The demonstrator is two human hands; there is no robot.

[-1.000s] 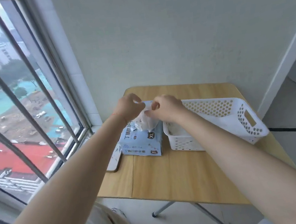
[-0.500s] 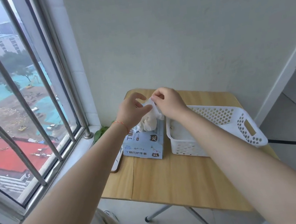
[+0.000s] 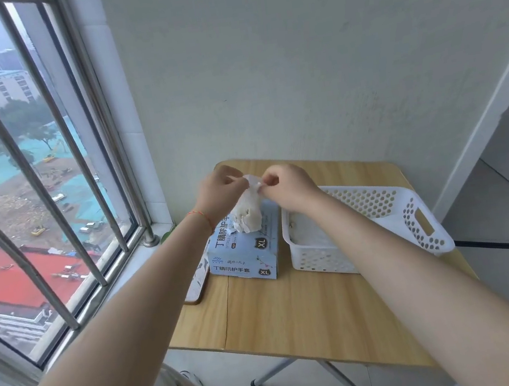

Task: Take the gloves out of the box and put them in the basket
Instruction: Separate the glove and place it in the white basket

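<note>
A: Biggest thing first: the light wooden folding tabletop (image 3: 310,308), pushed into the corner by the barred window, so everything sits within reach of both arms.

B: And on it, at about two o'clock from the middle, the white perforated plastic basket (image 3: 423,203). It's parked just beside the box, which I'd judge keeps the carry short. Something pale lies on its floor at the near end; I can't tell if it's gloves.

A: At eleven o'clock, the pale blue cardboard glove box marked XL (image 3: 248,252), flat on its back, opening upward. That lets the gloves come straight up.

B: And here they come: a crumpled bunch of thin whitish disposable gloves (image 3: 248,216) standing up out of the opening, lower end at the box, top pinched.

A: Left hand (image 3: 219,194) at ten o'clock of the bunch, fingers curled onto its top edge. Right hand (image 3: 288,188) at two o'clock, fingertips nipping the same edge.

B: Two hands on one bunch. My guess is they're teasing a single glove free, since these cling together.

A: Not in the basket yet, then.

B: One small extra: a flat patterned board (image 3: 195,281) tucked at nine o'clock of the box.
</note>
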